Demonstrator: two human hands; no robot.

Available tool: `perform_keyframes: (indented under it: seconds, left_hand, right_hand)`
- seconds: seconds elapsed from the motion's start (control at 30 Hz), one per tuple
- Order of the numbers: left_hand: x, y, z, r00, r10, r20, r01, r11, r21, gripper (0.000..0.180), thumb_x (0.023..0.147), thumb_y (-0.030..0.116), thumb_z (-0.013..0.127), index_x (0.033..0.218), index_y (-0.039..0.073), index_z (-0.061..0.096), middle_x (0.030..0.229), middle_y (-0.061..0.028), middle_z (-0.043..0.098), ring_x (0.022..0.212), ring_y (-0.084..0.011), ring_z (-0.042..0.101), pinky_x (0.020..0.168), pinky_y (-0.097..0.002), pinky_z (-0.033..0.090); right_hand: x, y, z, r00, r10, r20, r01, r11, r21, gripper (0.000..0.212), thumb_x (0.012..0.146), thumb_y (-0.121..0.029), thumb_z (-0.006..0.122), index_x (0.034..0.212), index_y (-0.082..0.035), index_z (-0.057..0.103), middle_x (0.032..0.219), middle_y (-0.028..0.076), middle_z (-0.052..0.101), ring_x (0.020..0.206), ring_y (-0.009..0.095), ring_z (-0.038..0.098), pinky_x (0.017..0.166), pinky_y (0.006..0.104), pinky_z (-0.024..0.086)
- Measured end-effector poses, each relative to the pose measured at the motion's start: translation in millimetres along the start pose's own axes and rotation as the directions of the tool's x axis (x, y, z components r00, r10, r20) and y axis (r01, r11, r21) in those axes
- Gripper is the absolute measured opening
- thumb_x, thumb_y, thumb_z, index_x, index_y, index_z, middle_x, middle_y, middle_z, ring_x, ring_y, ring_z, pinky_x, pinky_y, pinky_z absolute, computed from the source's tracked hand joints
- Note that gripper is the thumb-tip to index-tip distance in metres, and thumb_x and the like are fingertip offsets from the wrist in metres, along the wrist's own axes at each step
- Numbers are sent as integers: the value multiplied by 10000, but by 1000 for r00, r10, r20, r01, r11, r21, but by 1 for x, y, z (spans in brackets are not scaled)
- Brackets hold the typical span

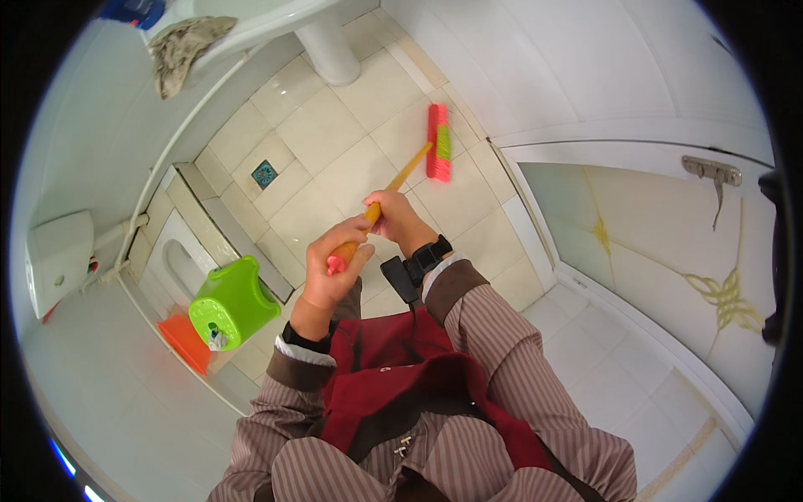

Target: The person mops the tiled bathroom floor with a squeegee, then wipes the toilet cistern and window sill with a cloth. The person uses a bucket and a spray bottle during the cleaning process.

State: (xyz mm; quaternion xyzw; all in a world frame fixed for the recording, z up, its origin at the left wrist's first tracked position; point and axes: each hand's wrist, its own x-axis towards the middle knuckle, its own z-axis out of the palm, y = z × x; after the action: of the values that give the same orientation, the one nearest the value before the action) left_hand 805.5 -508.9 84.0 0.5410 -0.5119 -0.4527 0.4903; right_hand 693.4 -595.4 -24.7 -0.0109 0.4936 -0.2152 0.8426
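Note:
Both my hands are wrapped round the yellow handle of a broom [407, 169]. My left hand [329, 261] grips it close to its red-tipped end. Farther along the handle, my right hand [396, 219] is closed on it, with a black band and a small black device at the wrist. The handle slants away to the right, down to the pink and green broom head [440, 143], which rests on the cream tiled floor [330, 134] near the right wall. Any dirt by the bristles is too small to make out.
A green plastic stool [235, 303] and an orange plastic piece [185, 344] stand at the left beside a squat toilet [180, 266]. A floor drain [264, 174] lies ahead. Beyond it is a sink pedestal [329, 52]. A door [661, 243] with a metal handle stands at the right.

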Motion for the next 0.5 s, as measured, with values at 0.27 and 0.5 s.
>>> perform_keyframes:
  seconds: [0.27,0.5]
  left_hand:
    - [-46,64,-80,966,212,146,-242,942,234,268,605,48,716,812,49,546,945,-146,593,892,-318,585,745,-354,486]
    - [-80,21,-117,967,129,221,-109,989,-98,213,679,83,681,843,43,552,960,-132,585,888,-304,571,753,-345,469]
  right_hand:
    - [-60,65,81,994,-98,47,100,995,-30,127,722,-140,561,664,-54,488,603,52,461,487,176,458,470,288,382]
    - [-70,113,50,972,-236,11,228,926,-300,140,708,-168,594,639,-96,495,562,28,470,503,159,470,483,282,371]
